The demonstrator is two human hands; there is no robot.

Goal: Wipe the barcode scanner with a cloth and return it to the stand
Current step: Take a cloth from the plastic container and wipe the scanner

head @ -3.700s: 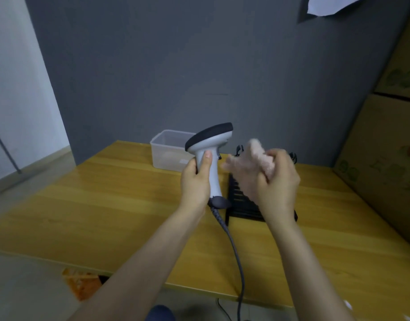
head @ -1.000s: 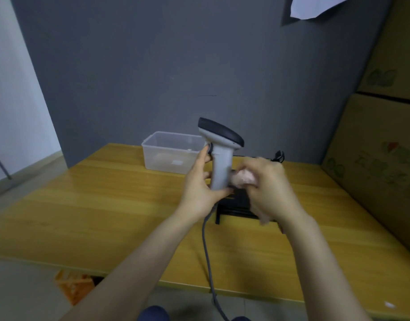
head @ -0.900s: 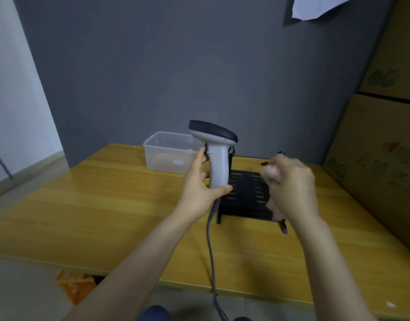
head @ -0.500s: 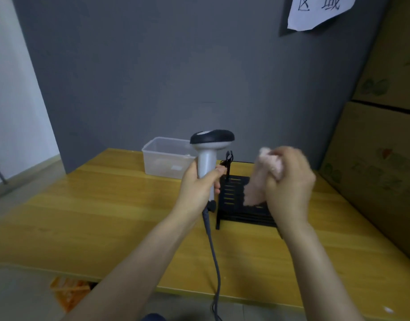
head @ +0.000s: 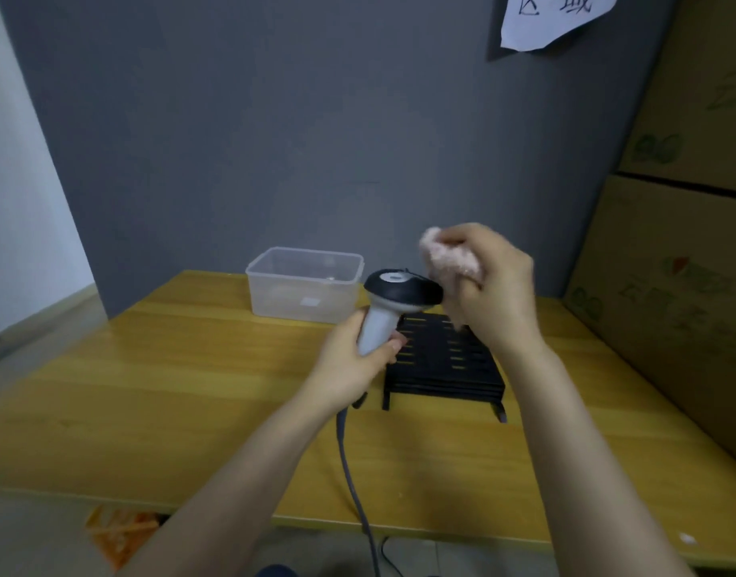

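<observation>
My left hand (head: 349,360) grips the grey handle of the barcode scanner (head: 393,301), which stands upright with its black head on top, tilted to the right. Its grey cable (head: 349,472) hangs down over the table's front edge. My right hand (head: 491,293) is closed around a bunched pink cloth (head: 447,258) and presses it against the right end of the scanner's head. The black slotted stand (head: 445,364) lies on the table just behind and below both hands.
A clear plastic tub (head: 304,285) sits at the back of the yellow wooden table (head: 150,389), left of the stand. Stacked cardboard boxes (head: 670,285) line the right side. A grey wall with a paper sign (head: 553,14) rises behind. An orange thing (head: 116,530) lies on the floor.
The scanner has dropped lower and its head has turned toward the right. My right hand has brought the cloth up against the head's right end.
</observation>
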